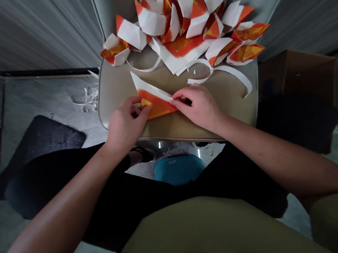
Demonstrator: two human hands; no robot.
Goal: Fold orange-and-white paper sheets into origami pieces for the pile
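A folded sheet of paper [158, 100], white with orange-red and gold, lies over the front part of a beige chair seat [116, 87]. My left hand [127, 120] pinches its left side, thumb and fingers around a small gold corner. At the right end of the sheet, my right hand [198, 104] grips the edge between thumb and fingertips. Behind the hands rests a flat stack of the same paper [181, 53]. Around and above it are heaped several folded paper pieces [195, 17] in white, orange and gold.
White paper strips [235, 74] curl across the seat, and more shreds [89, 99] lie on the floor at left. A cardboard box [296, 73] stands to the right. Below the seat is a teal rounded object [179, 168], and a dark mat [47, 136] lies at left.
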